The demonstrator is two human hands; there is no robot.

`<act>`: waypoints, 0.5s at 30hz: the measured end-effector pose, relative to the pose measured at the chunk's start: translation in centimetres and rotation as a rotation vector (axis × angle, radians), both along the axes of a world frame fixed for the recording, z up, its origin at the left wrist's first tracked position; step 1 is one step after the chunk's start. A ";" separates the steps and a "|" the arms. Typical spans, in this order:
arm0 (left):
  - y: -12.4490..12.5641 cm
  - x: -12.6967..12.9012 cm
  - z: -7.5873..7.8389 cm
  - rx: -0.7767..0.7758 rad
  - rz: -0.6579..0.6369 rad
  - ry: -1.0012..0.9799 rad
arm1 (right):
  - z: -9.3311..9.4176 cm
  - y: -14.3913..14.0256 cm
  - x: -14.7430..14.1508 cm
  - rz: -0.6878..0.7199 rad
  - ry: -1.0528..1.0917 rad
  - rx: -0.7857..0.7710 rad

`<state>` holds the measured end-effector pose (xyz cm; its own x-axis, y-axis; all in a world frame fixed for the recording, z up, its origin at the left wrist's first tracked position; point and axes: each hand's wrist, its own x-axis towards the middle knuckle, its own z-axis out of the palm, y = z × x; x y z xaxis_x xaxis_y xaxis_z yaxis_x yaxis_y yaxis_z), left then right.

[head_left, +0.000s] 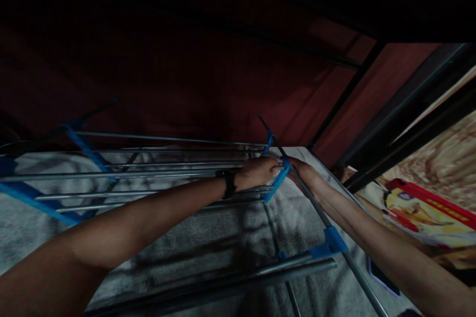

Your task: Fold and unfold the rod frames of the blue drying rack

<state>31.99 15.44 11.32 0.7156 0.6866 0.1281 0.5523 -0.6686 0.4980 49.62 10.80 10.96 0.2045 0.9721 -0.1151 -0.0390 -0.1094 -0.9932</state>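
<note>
A rack of metal tubes and blue plastic brackets lies on a grey cloth. My left hand, with a black band at its wrist, is closed around the end of a metal tube where it meets a blue bracket. From the other side, my right hand holds that same bracket, beside the upright pole. Its fingertips are partly hidden behind the bracket and pole. Nearer to me, another blue bracket sits on the pole, with a thicker tube beside it.
More blue brackets hold the tubes' far ends at left. A dark red surface rises behind the rack. At right lie a red and yellow package and a dark flat object, partly under my right forearm. Dark frame bars cross the upper right.
</note>
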 end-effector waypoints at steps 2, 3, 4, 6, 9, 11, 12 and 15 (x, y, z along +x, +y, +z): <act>-0.2 0.0 0.2 -0.025 0.006 0.005 | 0.0 0.5 0.0 -0.039 0.018 -0.035; -0.3 0.0 0.4 -0.031 0.004 0.004 | 0.1 0.8 -0.1 -0.047 0.029 -0.059; -0.4 0.1 0.6 -0.027 -0.003 0.004 | 0.2 1.1 -0.1 -0.041 0.040 -0.080; -0.6 0.1 1.1 -0.018 -0.001 0.020 | 0.4 1.5 -0.3 -0.001 0.060 -0.097; -0.7 0.0 1.6 -0.010 0.035 0.053 | 0.6 1.8 -0.7 0.029 0.085 -0.070; -0.5 0.0 1.8 -0.013 0.038 0.054 | 0.4 1.7 -0.9 0.028 0.081 -0.057; -0.4 0.0 1.8 -0.019 0.034 0.050 | 0.3 1.7 -0.9 0.027 0.071 -0.052; 0.0 0.0 1.7 -0.045 0.017 0.027 | -0.2 1.9 -0.9 0.013 0.026 -0.029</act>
<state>31.96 15.42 12.97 0.7067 0.7032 0.0780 0.5770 -0.6365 0.5118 48.71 12.66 10.75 0.1880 0.9708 -0.1487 -0.0632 -0.1392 -0.9882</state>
